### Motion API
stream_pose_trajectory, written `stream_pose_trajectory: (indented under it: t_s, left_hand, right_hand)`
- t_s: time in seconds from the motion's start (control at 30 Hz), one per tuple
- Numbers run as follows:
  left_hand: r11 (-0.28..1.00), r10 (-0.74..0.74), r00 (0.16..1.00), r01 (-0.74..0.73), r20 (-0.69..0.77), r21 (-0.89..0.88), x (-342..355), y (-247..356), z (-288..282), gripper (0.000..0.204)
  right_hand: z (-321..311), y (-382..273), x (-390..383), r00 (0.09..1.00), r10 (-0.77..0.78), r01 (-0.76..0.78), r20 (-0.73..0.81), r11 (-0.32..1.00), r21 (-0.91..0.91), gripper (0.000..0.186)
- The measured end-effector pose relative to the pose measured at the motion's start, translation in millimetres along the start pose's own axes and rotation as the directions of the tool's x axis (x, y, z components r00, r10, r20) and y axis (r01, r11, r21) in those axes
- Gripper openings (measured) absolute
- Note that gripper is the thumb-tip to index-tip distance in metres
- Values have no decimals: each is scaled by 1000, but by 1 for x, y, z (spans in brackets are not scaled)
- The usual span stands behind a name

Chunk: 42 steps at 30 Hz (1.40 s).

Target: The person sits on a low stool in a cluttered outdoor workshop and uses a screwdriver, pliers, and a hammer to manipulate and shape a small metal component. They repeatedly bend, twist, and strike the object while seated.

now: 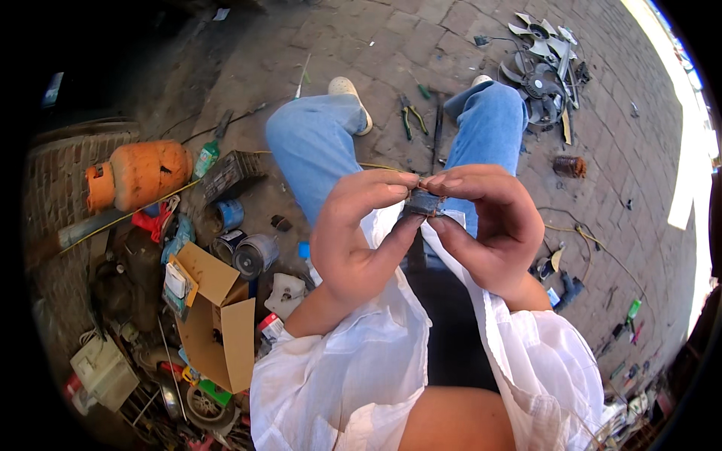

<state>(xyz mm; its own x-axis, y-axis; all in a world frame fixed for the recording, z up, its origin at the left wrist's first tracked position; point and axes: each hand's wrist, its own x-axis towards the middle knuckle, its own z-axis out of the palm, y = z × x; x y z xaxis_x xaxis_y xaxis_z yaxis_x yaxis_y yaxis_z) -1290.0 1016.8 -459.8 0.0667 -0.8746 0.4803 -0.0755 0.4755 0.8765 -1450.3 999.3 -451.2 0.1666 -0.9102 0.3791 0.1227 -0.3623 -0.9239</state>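
Between my two hands, above my lap, is a small dark block-shaped part (425,202) with some copper-coloured bits at its edges. My left hand (353,225) pinches its left side between thumb and fingertips. From the other side my right hand (496,225) grips it the same way, so the fingertips of both hands nearly meet over it. The fingers cover much of the part, and its exact kind cannot be made out. On the ground beyond my knees lie green-handled pliers (411,119) and a dark hammer-like tool (438,134).
At left are an orange gas cylinder (150,174), a black crate (232,177), paint cans (254,255) and an open cardboard box (218,331). Fan blades and a motor (543,84) lie far right. A rusty cylinder (569,167) and a cable (594,239) rest on the brick floor.
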Motion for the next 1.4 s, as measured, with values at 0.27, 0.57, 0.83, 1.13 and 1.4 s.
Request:
stream_pose_trajectory:
  t_s: [0.27, 0.57, 0.83, 1.13, 1.4]
  left_hand:
    - [941, -184, 981, 192, 56, -279, -6, 0, -3, 27]
    - [756, -349, 930, 353, 117, -551, -7, -5, -1, 23]
    - [852, -283, 953, 302, 108, -428, -7, -7, -3, 25]
    - [781, -397, 913, 391, 94, -487, -10, -4, -5, 25]
    - [781, -495, 868, 457, 23, -425, -7, -1, -1, 23]
  right_hand:
    - [1, -2, 1, 998, -57, 54, -15, 987, -148, 36]
    - [-2, -5, 5, 1000, -14, 15, 9, 987, -157, 28]
    - [-1, -4, 5, 1000, 19, -16, 22, 990, -137, 23]
    - [2, -8, 9, 999, 16, -8, 31, 974, -225, 23]
    - [1, -1, 9, 998, 37, -27, 45, 977, -211, 20]
